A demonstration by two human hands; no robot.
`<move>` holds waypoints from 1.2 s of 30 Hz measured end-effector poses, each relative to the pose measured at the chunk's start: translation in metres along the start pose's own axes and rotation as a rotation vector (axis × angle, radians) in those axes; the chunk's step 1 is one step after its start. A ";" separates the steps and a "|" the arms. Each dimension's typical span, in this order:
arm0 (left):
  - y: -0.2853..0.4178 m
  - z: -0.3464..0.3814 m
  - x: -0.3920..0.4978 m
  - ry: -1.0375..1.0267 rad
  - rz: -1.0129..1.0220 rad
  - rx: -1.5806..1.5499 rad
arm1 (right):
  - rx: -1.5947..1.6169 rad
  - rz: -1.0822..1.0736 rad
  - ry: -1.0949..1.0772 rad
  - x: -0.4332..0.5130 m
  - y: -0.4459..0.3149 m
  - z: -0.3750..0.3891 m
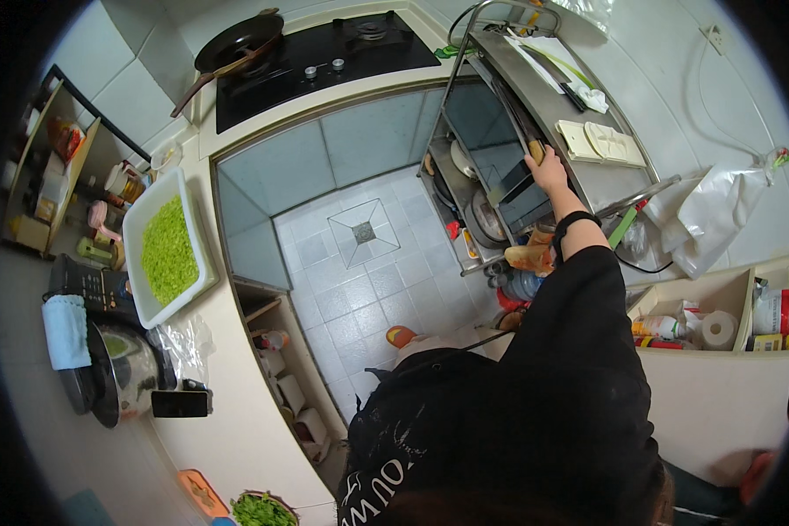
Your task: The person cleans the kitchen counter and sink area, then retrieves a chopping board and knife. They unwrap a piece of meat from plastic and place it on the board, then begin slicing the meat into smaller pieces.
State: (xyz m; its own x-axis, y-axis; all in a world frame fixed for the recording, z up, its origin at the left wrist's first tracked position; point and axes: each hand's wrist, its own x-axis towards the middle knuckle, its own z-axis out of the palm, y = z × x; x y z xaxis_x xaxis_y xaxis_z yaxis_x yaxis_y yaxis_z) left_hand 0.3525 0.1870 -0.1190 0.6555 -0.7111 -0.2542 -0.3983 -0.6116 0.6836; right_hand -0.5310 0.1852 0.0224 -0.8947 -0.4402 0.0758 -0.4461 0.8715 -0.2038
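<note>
My right hand (549,169) is closed around a light wooden handle (536,151) at the side of a metal rack. A long dark part runs on from the handle along the gap beneath the top shelf; the hand and the shelf edge hide some of it. Just below the hand is the dark glossy front (477,112) of an appliance on the rack. Above and right of it, white plastic pieces (601,143) lie on the steel top shelf (608,187). A black-handled utensil (573,97) lies farther back on that shelf. My left hand is out of view.
Chopped greens (169,253) fill a white tub (207,279) on the left counter. A frying pan (243,43) sits on the black hob (335,72). Pots (485,220) stand on the rack's lower shelf, with a water bottle (525,286) nearby. An open drawer (684,289) is at right.
</note>
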 end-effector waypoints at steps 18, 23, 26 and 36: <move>-0.203 -0.290 -0.022 0.542 -0.264 -0.470 | -0.463 -0.669 0.308 0.030 -0.010 -0.006; -0.247 -0.309 -0.063 0.638 -0.357 -0.784 | 0.033 -0.668 0.112 0.030 -0.034 -0.033; -0.208 -0.299 -0.072 0.913 -0.354 -0.752 | 0.305 -0.390 0.275 -0.021 -0.079 -0.048; -0.181 -0.320 -0.100 0.899 -0.355 -0.847 | 1.217 -0.445 -1.013 -0.237 -0.261 -0.070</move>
State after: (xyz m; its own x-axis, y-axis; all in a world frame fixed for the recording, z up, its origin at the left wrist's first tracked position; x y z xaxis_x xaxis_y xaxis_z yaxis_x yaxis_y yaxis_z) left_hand 0.5650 0.4799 0.0017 0.9735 0.1298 -0.1884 0.1989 -0.0727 0.9773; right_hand -0.2039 0.0778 0.1261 -0.1115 -0.9743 -0.1958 0.0698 0.1889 -0.9795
